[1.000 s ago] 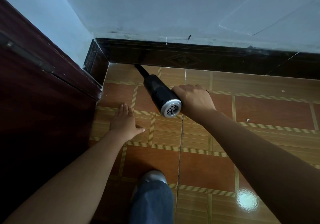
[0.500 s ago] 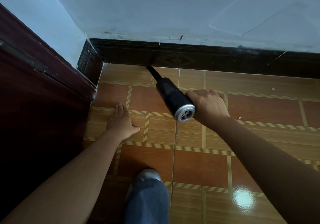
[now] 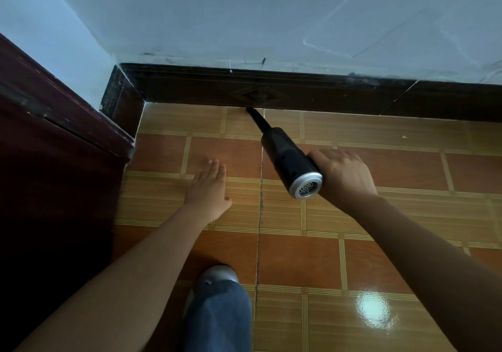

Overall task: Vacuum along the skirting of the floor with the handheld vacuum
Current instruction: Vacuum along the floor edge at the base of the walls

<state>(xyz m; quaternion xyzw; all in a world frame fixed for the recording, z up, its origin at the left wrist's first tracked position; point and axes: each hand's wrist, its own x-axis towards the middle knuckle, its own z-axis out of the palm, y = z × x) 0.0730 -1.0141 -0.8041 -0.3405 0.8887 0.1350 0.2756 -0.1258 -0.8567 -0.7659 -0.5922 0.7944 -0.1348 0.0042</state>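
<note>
Right now the right hand (image 3: pixel 343 177) grips the handheld vacuum (image 3: pixel 290 161) at its rear, its fingers (image 3: pixel 334 154) curled over the black body just ahead of the silver vented end cap (image 3: pixel 307 187). From that hand the vacuum's long axis runs up and to the left, away from the person. It tapers to a thin black nozzle (image 3: pixel 256 119) whose tip sits at the seam where the dark skirting (image 3: pixel 339 96) meets the tiled floor (image 3: pixel 394 215) (touching or just short of it; the seam is too dark to tell).

The skirting runs left to right across the view, so the vacuum meets it at a slant, not square on.

The left hand (image 3: pixel 207 188) lies flat on the floor with straight, closed fingers (image 3: pixel 214 167), holding nothing. It is left of the vacuum and apart from it, nearer the corner (image 3: pixel 142 104), and seems to be propping the person up.

As I judge it, the next move is a sideways slide of the tip along that seam. It belongs to the right hand alone, with the slant held so the nozzle stays tucked against the skirting. The long run lies to the right, where a pale speck (image 3: pixel 404 136) sits near the skirting.
</note>
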